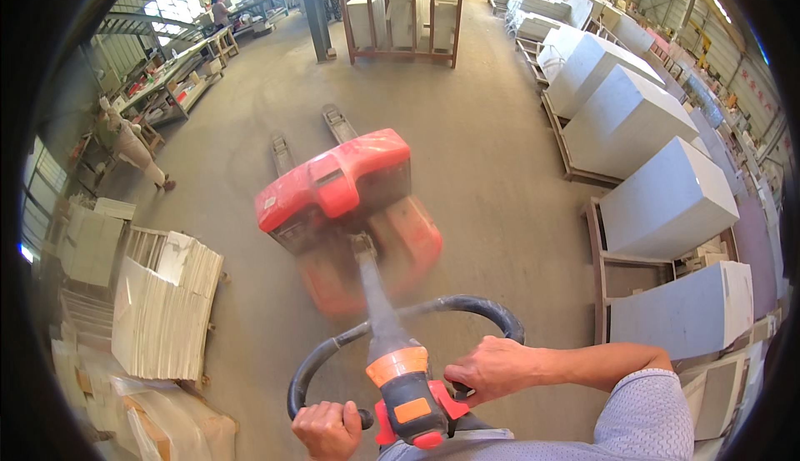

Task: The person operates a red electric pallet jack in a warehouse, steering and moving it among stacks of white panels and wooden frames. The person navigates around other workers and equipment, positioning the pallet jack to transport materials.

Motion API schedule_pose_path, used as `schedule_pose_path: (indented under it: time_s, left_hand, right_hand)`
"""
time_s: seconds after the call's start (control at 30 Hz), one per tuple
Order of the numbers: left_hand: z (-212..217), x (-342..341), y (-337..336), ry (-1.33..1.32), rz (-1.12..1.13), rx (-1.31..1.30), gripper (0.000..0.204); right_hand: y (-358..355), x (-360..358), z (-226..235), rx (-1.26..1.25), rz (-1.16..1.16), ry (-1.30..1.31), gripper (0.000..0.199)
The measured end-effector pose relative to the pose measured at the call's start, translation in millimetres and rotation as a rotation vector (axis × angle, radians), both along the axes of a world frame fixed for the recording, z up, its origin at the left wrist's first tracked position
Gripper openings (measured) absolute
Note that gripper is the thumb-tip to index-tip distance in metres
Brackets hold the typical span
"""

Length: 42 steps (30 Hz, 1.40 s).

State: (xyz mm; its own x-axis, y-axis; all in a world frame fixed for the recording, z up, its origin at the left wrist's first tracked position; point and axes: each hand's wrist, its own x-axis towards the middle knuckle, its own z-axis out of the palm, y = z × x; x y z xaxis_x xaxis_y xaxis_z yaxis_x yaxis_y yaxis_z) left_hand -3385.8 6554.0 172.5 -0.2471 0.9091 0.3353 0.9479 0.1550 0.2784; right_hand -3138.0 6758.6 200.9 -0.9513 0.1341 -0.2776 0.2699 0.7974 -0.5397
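A red electric pallet truck (377, 157) stands ahead of me on the floor, its two forks pointing away and slightly left. Its steering tiller (380, 303) rises toward me and ends in a control head (408, 390) with orange and red parts. A black looped handle (479, 303) curves around that head. My left hand (327, 429) is closed around the handle's left grip. On the right grip, my right hand (490, 368) is closed too, its thumb by the red control beside the head. Hidden are most of the fingers' undersides.
Wrapped white slabs (667, 202) on wooden frames line the right side. Stacked pale boards (167, 311) stand at left. Straight ahead are a slatted crate (402, 23) and a steel post (313, 11). A person (129, 140) is at far left, near workbenches (171, 86).
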Motion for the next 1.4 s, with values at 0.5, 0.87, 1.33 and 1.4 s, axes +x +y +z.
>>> schedule_pose_path:
  time_s: [0.5,0.87,1.33,1.4]
  left_hand:
    - [12.9,88.6,-214.5,-0.036,-0.091,0.017,0.035]
    - [6.4,139.7,-386.0,-0.076,-0.148,0.051,0.042]
    - [4.3,183.4,-609.2,-0.067,-0.207,-0.040,0.032]
    - [6.3,182.8,-637.1,-0.092,-0.265,-0.069,0.027]
  right_hand:
    - [-234.3,105.5,14.7,0.072,-0.053,-0.014,0.030]
    - [-420.6,166.9,8.5,0.008,-0.111,0.041,0.036]
    - [-660.5,226.6,4.1,-0.028,-0.160,0.055,0.034]
    - [-688.6,231.7,2.0,-0.011,-0.164,0.104,0.032]
